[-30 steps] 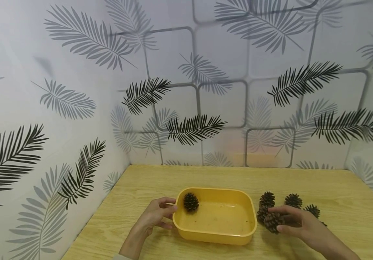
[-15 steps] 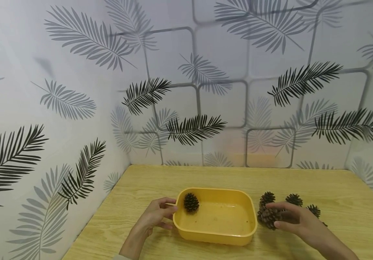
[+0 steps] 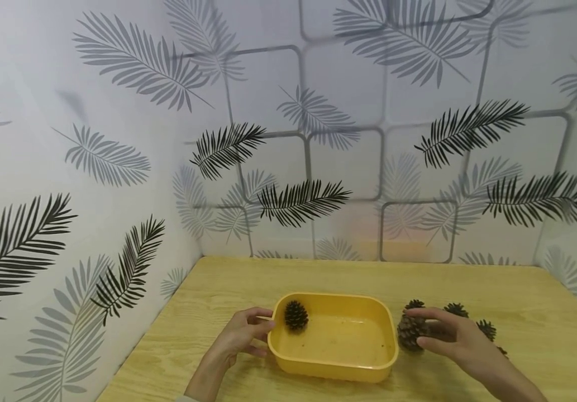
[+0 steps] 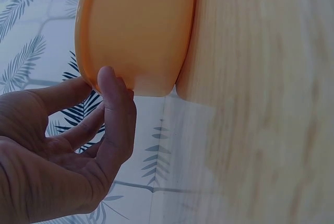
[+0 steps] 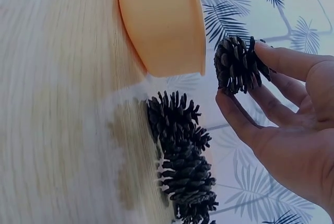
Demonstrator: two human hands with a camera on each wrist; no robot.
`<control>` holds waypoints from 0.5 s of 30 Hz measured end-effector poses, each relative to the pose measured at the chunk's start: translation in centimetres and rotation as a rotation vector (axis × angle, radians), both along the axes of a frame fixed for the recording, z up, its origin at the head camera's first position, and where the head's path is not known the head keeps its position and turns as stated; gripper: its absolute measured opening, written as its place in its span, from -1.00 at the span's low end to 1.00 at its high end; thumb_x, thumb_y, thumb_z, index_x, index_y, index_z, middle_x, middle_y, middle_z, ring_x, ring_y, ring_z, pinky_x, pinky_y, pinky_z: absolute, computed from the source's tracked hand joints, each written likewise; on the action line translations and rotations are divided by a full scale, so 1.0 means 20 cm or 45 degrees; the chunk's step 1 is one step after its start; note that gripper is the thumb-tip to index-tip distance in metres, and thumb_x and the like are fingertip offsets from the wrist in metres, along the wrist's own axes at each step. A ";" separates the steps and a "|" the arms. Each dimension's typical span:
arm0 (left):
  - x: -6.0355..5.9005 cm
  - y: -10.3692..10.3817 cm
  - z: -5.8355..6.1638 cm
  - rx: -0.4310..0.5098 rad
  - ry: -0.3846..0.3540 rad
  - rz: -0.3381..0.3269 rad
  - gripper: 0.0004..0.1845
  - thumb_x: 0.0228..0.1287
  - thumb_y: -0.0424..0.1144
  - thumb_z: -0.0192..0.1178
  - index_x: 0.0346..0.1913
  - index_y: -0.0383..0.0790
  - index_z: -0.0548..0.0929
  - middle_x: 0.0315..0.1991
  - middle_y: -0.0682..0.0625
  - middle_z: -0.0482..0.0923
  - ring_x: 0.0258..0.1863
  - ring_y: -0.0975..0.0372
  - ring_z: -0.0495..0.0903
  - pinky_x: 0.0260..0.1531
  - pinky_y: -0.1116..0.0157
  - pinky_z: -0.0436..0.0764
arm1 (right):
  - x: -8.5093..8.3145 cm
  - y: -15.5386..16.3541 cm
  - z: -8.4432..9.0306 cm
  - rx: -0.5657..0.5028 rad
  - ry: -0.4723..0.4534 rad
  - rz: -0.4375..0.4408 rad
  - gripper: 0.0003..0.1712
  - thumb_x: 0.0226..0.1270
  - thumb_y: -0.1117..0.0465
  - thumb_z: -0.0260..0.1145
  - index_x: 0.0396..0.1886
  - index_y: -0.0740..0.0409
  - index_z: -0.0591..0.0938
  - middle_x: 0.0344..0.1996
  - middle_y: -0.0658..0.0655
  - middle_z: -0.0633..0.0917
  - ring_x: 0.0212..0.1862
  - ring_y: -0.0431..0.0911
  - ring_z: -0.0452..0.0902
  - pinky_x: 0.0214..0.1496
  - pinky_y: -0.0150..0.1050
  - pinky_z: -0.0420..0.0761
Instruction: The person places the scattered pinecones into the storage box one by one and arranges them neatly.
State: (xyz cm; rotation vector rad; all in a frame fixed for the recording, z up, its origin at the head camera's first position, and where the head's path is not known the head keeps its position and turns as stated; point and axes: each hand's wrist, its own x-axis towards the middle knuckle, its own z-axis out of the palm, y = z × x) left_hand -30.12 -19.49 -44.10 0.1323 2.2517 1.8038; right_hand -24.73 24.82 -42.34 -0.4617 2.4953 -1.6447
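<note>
A yellow plastic basin sits on the wooden table with one dark pine cone inside, at its back left. My left hand is at the basin's left end, bent fingers resting against the outer wall near the rim; the left wrist view shows no finger hooked inside. My right hand holds another pine cone between thumb and fingertips, above the table just right of the basin. In the head view it partly hides the pine cones behind it.
Several more pine cones lie on the table right of the basin, near and behind my right hand. The wooden tabletop meets a leaf-patterned wall covering at the back and left.
My right hand has moved slightly left and up with its pine cone, closer to the basin's right end. The left hand, the basin and the cone inside it have stayed put.
</note>
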 end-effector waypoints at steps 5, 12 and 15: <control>0.00 0.00 -0.01 0.005 0.005 0.004 -0.49 0.49 -0.19 0.30 0.36 -0.39 0.53 0.05 -0.24 0.58 -0.21 0.07 0.72 -0.39 0.18 0.85 | -0.01 -0.03 0.01 0.028 0.031 -0.022 -0.33 0.47 0.04 0.40 0.49 0.07 0.49 0.47 0.33 0.44 0.37 0.29 0.47 0.11 -0.10 0.77; 0.00 0.00 -0.01 0.010 0.006 0.010 -0.49 0.49 -0.20 0.31 0.36 -0.39 0.53 0.05 -0.24 0.58 -0.21 0.06 0.73 -0.41 0.19 0.85 | -0.02 -0.07 0.04 -0.011 0.067 0.018 -0.36 0.51 0.05 0.37 0.51 0.03 0.47 0.47 0.25 0.46 0.28 -0.27 0.56 0.14 -0.28 0.74; 0.00 0.00 -0.01 0.012 0.010 0.008 -0.50 0.48 -0.20 0.31 0.35 -0.38 0.54 0.05 -0.25 0.57 -0.21 0.06 0.73 -0.41 0.18 0.85 | -0.02 -0.09 0.05 -0.027 0.089 0.024 -0.39 0.53 0.07 0.35 0.50 0.04 0.48 0.47 0.25 0.47 0.19 -0.49 0.52 0.13 -0.39 0.69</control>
